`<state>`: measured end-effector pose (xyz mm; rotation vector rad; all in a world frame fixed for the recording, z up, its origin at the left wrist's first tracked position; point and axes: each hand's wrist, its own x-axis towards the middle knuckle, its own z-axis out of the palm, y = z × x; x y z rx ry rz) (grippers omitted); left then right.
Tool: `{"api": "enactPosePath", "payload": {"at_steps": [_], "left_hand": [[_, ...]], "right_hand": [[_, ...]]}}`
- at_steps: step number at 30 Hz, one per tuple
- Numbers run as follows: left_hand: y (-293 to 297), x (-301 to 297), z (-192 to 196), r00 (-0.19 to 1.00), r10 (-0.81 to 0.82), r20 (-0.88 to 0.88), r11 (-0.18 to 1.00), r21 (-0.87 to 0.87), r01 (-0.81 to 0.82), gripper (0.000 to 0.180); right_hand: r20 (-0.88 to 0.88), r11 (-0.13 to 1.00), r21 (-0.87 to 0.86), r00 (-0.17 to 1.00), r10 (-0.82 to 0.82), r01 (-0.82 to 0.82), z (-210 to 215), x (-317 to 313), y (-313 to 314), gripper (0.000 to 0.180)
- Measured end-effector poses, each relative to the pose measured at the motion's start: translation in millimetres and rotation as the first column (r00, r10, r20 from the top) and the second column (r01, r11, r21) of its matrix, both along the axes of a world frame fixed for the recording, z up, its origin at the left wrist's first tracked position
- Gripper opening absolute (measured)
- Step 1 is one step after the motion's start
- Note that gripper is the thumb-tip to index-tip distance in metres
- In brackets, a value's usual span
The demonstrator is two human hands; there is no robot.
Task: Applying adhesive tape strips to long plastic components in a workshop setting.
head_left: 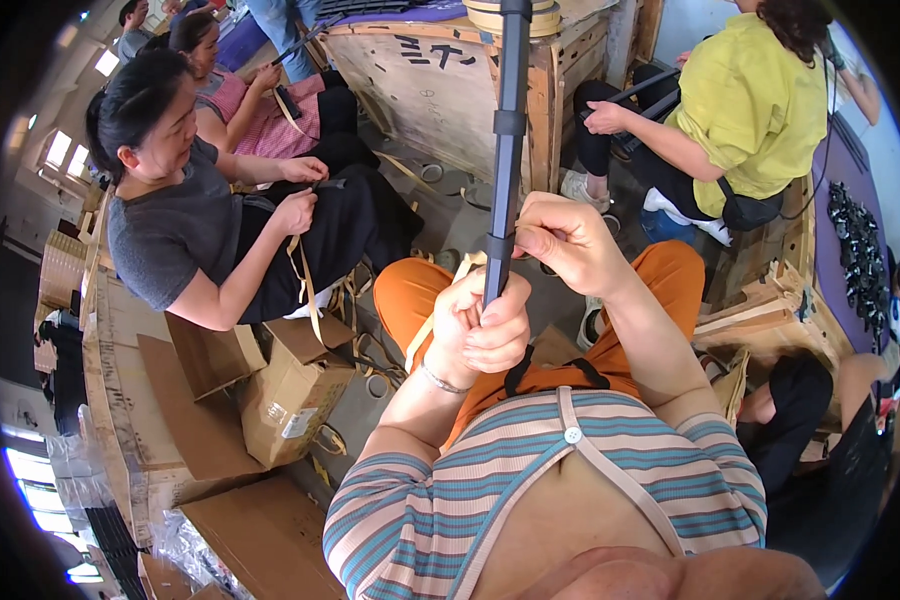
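Note:
A long dark telescopic pole (509,130) stands upright in front of me, running from my lap to the top edge of the picture. My left hand (478,328) is closed around its lower end, thumb along the shaft. My right hand (562,240) sits just above and to the right, fingers curled at a dark collar on the pole, pinching something small that I cannot make out. A tan strap (422,338) hangs down by my left wrist over my orange trousers (410,290).
A person in a grey top (165,235) sits at left handling tan straps. Another in a yellow shirt (745,95) sits at upper right. A wooden crate (440,85) stands ahead. Cardboard boxes (285,400) lie at lower left, and dark small parts (855,255) at right.

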<state>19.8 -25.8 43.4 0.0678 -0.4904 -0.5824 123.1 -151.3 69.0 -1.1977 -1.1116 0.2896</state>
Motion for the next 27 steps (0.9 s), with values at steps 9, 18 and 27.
{"api": "enactPosePath", "payload": {"at_steps": [9,18,27], "left_hand": [[-5.5,7.4,-9.1,0.969,-0.223,0.102,0.959,-0.157,0.237,0.040],[1.5,-10.0,6.2,0.857,0.496,0.137,0.689,0.539,-0.485,0.038],[-1.5,-15.8,1.4,0.388,0.732,0.560,-0.243,0.747,-0.619,0.022]], "right_hand": [[-0.397,0.947,0.052,0.864,0.310,-0.316,2.7,-6.0,3.3,0.021],[0.018,0.999,-0.044,1.000,0.017,-0.016,7.5,-6.2,3.2,0.014],[0.228,0.943,-0.183,0.945,-0.235,0.278,17.5,-17.4,1.5,0.012]]}}
